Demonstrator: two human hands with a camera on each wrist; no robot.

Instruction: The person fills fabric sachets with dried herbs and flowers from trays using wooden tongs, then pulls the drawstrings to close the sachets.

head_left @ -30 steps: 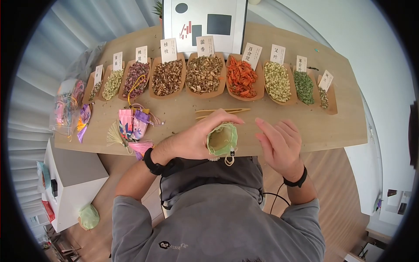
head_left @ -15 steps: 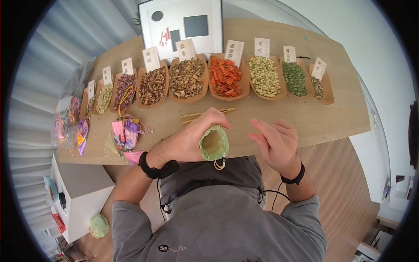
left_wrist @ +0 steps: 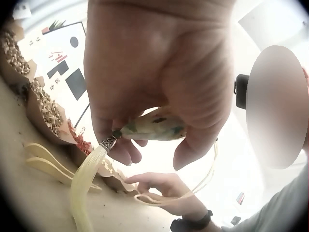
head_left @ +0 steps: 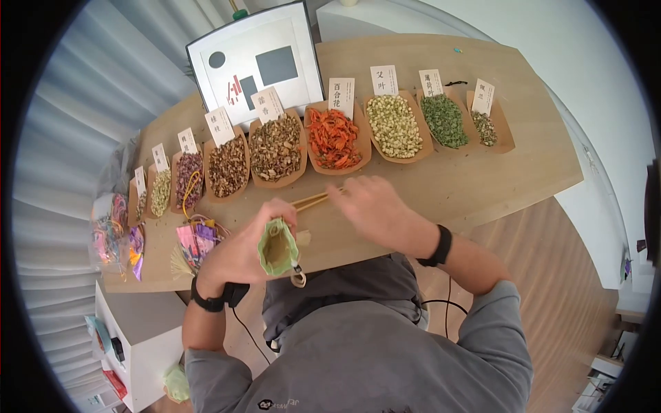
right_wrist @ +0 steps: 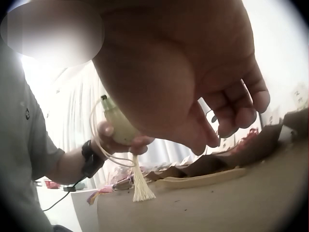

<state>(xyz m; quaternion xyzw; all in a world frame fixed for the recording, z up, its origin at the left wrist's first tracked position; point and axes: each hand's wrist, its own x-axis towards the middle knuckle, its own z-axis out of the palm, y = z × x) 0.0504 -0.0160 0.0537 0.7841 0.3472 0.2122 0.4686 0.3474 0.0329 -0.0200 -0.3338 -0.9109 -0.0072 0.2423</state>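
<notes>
Light green pouch [head_left: 278,250], mouth up and open; tan tongs [head_left: 314,202] lying on the table [head_left: 482,189]

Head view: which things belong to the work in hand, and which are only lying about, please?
Probably in the work:
- green pouch, mouth open, in the left hand
- tongs, near the right hand
- herb trays

Seemingly just lying about:
- pink pouch
- plastic bag
- framed board, behind the trays
</notes>
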